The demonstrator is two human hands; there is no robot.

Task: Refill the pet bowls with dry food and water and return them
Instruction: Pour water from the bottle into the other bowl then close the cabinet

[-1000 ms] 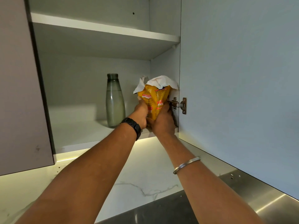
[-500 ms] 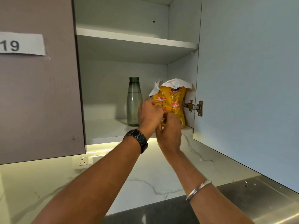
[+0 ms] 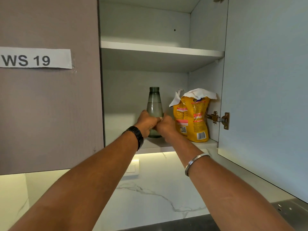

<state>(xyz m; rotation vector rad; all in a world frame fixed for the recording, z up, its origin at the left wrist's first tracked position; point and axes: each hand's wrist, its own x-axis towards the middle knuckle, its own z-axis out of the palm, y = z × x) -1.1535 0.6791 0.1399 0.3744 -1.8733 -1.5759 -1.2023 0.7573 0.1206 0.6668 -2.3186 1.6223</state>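
Observation:
A grey-green translucent water bottle (image 3: 154, 101) stands upright on the lower shelf (image 3: 206, 144) of an open wall cupboard. My left hand (image 3: 146, 123) and my right hand (image 3: 166, 125) are both wrapped around its lower body, thumbs meeting in front. To the right of the bottle a yellow dry food bag (image 3: 191, 119) with a white torn-open top stands on the same shelf, untouched, against the cupboard's right wall. No pet bowls are in view.
The cupboard door (image 3: 266, 97) hangs open on the right, hinge (image 3: 218, 120) beside the bag. A closed door labelled "WS 19" (image 3: 50, 97) is on the left. An upper shelf (image 3: 160, 50) is bare. Below is a marble backsplash (image 3: 150, 189) with a wall switch (image 3: 131, 169).
Both hands let go of the yellow food bag, which now stands alone on the shelf, and moved left to grip the bottle.

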